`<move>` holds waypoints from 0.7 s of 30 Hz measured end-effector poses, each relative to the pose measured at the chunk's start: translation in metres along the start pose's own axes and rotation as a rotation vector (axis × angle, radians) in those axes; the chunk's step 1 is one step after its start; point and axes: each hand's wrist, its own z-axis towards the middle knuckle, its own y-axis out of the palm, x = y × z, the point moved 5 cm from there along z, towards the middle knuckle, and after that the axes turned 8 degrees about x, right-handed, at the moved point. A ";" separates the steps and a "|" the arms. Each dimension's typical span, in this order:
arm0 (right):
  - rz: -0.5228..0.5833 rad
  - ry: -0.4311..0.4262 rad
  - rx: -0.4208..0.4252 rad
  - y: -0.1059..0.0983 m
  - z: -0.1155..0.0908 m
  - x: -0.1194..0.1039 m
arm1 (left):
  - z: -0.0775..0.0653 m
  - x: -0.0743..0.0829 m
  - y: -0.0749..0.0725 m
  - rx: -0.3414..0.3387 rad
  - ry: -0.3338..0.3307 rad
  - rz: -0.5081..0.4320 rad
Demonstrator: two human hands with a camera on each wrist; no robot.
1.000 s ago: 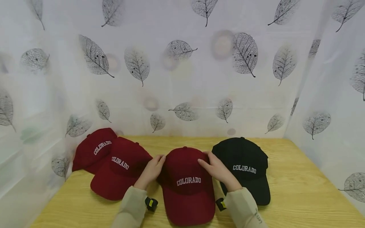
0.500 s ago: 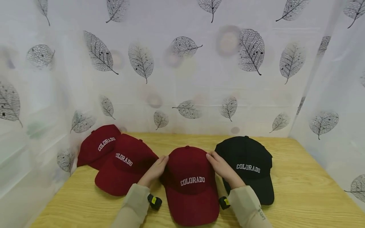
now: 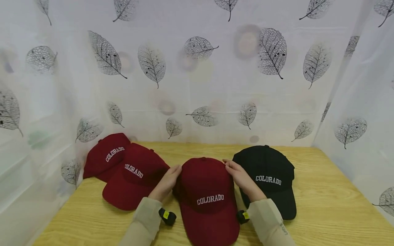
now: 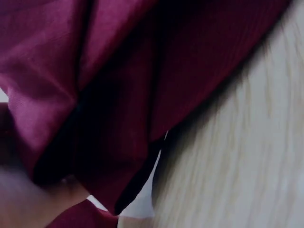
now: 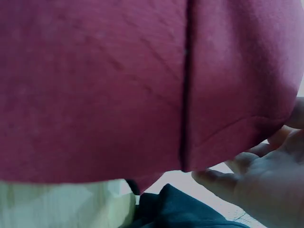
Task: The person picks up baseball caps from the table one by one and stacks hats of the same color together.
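The middle cap (image 3: 207,181) sat between the two hands over the near part of the table (image 3: 329,194), its brim toward the person. The right hand (image 3: 242,177) lay along the right of the crown, fingers loosely bent and well apart from the thumb, touching the cloth without clasping it. The left hand (image 3: 167,182) met the opposite side near the back edge; the left wrist view was too blurred to tell whether its fingers had closed on cloth or merely rested there. Handling the cap well, I judged, called for light, even pressure from both sides, since soft panels would likely dent under a hard squeeze, and the folds at the left rear seemed worth easing out. Care was due at the edges as well: the black cap (image 3: 264,165) lay just beside the right hand, and the nearer left cap (image 3: 138,167) just beside the left.
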 end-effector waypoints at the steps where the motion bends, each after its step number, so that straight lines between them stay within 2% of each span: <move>1: 0.004 -0.001 0.005 0.000 0.000 -0.001 | 0.001 0.002 0.000 0.003 0.023 -0.032; 3: 0.024 0.004 0.012 0.000 0.000 0.000 | 0.001 0.004 0.000 0.015 0.054 -0.097; 7: 0.068 0.014 -0.001 0.000 -0.001 0.002 | 0.000 0.007 0.000 0.033 0.056 -0.225; 12: 0.099 0.007 -0.081 0.001 -0.004 0.006 | -0.002 0.006 0.001 0.030 0.038 -0.298; 15: 0.106 0.010 -0.081 0.002 -0.004 0.008 | -0.002 0.008 0.001 0.055 0.051 -0.254; 21: 0.092 -0.015 -0.066 0.004 -0.001 0.004 | 0.000 0.016 -0.002 0.130 0.088 -0.086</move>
